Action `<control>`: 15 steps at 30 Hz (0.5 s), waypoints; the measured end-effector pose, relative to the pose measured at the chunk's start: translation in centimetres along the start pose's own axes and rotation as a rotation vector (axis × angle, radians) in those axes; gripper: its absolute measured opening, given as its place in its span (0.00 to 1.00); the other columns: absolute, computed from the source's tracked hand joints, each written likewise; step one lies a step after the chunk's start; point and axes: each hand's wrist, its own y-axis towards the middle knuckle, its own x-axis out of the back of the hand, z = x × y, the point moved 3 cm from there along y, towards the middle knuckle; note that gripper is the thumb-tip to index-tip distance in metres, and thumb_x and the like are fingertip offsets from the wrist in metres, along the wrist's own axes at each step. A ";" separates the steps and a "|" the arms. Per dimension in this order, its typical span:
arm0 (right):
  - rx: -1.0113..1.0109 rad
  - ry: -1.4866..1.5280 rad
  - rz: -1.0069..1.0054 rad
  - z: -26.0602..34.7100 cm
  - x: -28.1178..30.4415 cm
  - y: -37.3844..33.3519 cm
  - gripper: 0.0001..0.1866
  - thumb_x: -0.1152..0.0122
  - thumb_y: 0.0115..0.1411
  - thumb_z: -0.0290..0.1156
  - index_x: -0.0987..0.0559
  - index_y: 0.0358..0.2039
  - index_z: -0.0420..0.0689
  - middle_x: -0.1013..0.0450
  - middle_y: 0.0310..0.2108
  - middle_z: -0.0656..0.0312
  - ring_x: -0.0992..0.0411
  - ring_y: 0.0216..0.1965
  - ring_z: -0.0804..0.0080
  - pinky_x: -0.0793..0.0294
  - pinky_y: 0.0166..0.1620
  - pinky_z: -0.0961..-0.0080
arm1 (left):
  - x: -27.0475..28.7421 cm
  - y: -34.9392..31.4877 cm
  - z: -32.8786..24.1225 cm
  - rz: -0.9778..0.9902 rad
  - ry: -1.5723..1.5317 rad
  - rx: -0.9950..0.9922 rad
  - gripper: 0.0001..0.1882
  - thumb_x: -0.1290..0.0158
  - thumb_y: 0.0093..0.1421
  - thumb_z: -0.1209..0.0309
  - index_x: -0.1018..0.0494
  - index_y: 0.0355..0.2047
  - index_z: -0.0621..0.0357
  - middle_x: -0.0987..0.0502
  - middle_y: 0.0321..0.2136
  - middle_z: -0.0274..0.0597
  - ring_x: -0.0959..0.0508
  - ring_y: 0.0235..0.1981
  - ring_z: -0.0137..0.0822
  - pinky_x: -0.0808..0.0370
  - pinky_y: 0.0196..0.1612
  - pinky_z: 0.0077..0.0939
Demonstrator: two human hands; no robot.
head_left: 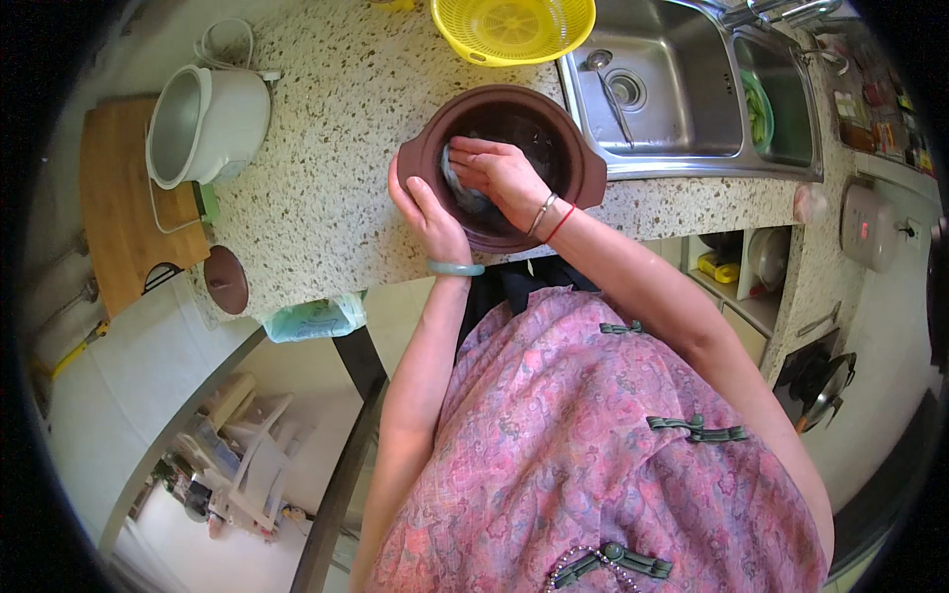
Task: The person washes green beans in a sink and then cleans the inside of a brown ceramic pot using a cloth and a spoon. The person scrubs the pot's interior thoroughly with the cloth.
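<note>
- Showing at the left edge of the counter [336, 148]: a wooden board [114, 212], with a white cooker [232, 119] just beside it, the cooker's mouth seen from above, and a white cable [210, 42] behind.
- At the counter's front left corner, a brown disc [226, 281].
- Below the front edge, right of that corner, a pale green bag [314, 320].
- Left hand [432, 212], a pale green bangle on its wrist: partly curled over the pot's left side, thumb on the rim, fingers along the outside, steadying hold of it.
- Brown pot [568, 124], close to the counter's front edge, just left of the sink; its dark inside glints.
- Grey cloth [459, 190] inside the pot, against the left part of its wall.
- Right hand [504, 183], with a bangle and a red cord at the wrist: reaching into the pot, fingers together and slightly bent, lying over the cloth; whether they grip it, I cannot tell.
- Yellow basket [514, 30] near the counter's back edge, behind the pot.
- Sink [682, 69] at the counter's right: a ladle [615, 97] in the left basin, a green bowl [766, 127] with greens [757, 109] in the right.
</note>
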 end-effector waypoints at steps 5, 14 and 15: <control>0.178 0.318 -0.017 0.4 -1.2 -1.5 0.32 0.55 0.58 0.21 0.49 0.62 0.31 0.45 0.62 0.46 0.41 0.61 0.60 0.42 0.61 0.67 | -0.2 -1.3 -0.4 -0.057 0.062 0.033 0.23 0.66 0.69 0.63 0.48 0.60 0.62 0.41 0.57 0.50 0.37 0.56 0.40 0.41 0.59 0.33; 0.302 0.373 -0.119 -0.6 -1.7 0.7 0.38 0.53 0.54 0.18 0.56 0.65 0.34 0.53 0.66 0.47 0.44 0.62 0.63 0.44 0.62 0.69 | 0.2 -2.9 0.3 -0.085 0.236 0.019 0.27 0.64 0.68 0.60 0.52 0.62 0.60 0.47 0.60 0.50 0.43 0.61 0.41 0.44 0.62 0.34; 0.301 0.313 -0.119 -0.9 -1.5 1.2 0.39 0.54 0.54 0.18 0.56 0.65 0.34 0.53 0.66 0.48 0.44 0.62 0.63 0.45 0.62 0.70 | 0.1 -3.2 0.5 -0.095 0.216 0.032 0.27 0.64 0.68 0.59 0.53 0.62 0.60 0.47 0.60 0.49 0.44 0.61 0.41 0.45 0.62 0.34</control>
